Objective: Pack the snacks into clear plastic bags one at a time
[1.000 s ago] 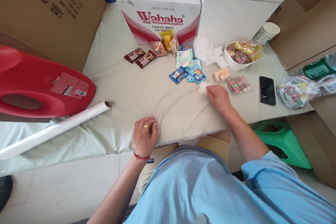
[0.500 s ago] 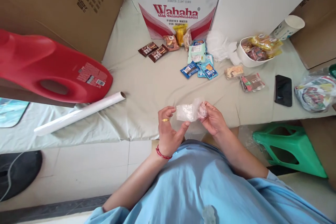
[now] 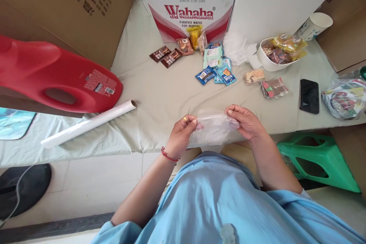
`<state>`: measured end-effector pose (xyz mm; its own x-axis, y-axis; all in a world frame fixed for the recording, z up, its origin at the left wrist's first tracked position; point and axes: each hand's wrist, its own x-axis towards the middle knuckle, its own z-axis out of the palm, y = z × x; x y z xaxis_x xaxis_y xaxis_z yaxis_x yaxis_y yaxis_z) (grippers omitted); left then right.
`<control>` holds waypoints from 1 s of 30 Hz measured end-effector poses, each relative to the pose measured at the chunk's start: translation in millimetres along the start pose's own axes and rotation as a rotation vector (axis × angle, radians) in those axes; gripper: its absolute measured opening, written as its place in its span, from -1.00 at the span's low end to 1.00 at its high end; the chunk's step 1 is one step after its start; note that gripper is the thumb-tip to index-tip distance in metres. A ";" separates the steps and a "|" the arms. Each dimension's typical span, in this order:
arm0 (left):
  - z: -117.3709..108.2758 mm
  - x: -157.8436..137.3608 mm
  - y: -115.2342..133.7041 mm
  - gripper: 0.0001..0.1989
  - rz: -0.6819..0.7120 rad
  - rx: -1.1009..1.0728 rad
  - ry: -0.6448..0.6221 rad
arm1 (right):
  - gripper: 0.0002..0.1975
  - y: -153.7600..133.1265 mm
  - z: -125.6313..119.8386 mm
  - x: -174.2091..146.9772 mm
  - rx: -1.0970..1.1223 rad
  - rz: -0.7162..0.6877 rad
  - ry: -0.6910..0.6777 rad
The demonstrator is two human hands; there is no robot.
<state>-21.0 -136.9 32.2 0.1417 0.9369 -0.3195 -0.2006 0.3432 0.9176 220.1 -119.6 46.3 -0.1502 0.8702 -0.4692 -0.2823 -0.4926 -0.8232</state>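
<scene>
A thin clear plastic bag [image 3: 213,126] is stretched between my two hands at the table's front edge. My left hand [image 3: 183,131] pinches its left side between thumb and fingers. At the other side, my right hand [image 3: 246,120] grips the bag's right edge, where the plastic bunches up. Beyond the hands lie blue snack packets [image 3: 215,74] with a pale green packet [image 3: 213,57] on top of them. To the right of these are a clear-wrapped biscuit [image 3: 254,77] and a brown packet [image 3: 274,87].
Brown cocoa packets [image 3: 166,56] lie before a Wahaha carton [image 3: 190,7]. Crumpled white plastic [image 3: 237,47] is beside a white bowl [image 3: 270,63] of snacks. A phone [image 3: 309,96] lies on the right, a red jug [image 3: 57,72] and white roll [image 3: 88,124] on the left. A green stool [image 3: 320,160] stands below.
My left hand has closed on the bag, where before its fingers were spread. The bag went from a small folded bundle to a spread sheet, and my hands moved apart.
</scene>
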 end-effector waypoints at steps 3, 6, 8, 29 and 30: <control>-2.6 5.6 3.3 -0.63 -0.047 -0.052 0.008 | -0.57 -2.8 -3.6 -0.5 -0.101 0.004 -0.058; -5.0 11.1 1.3 -0.65 -0.030 -0.035 0.097 | -0.56 6.1 -2.9 2.7 -0.221 -0.070 -0.031; -6.8 13.2 -1.1 -0.66 -0.016 -0.030 0.136 | -0.56 15.2 -3.5 6.2 -0.340 -0.210 0.112; -12.1 15.8 8.6 -0.47 0.015 -0.231 0.341 | -0.91 37.9 34.2 -8.1 -0.659 -0.845 -0.274; -16.3 19.1 11.0 -0.50 0.030 -0.226 0.347 | -0.92 34.9 27.8 -10.0 -0.606 -0.827 -0.245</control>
<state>-36.3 -114.1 32.4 -0.1945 0.9002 -0.3896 -0.4133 0.2850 0.8649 185.4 -145.3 31.2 -0.3335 0.8820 0.3328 0.1268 0.3918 -0.9113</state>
